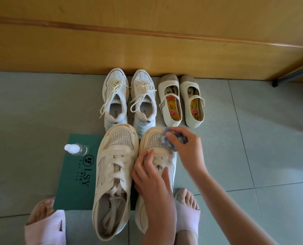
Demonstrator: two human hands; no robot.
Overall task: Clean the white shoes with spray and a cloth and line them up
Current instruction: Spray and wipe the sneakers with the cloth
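Presently my left hand [150, 175] presses spread fingers on the right sneaker [156, 174], on the floor between my feet; my right hand [184, 147] pinches the cloth [166, 138] against its toe. I judge the shoe light, soft-sided, best steadied at the laces. Count: six shoes, one spray bottle [75, 149], one cloth.

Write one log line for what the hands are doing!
right hand: wiping toe with cloth | left hand: steadying right sneaker | spray bottle: on mat
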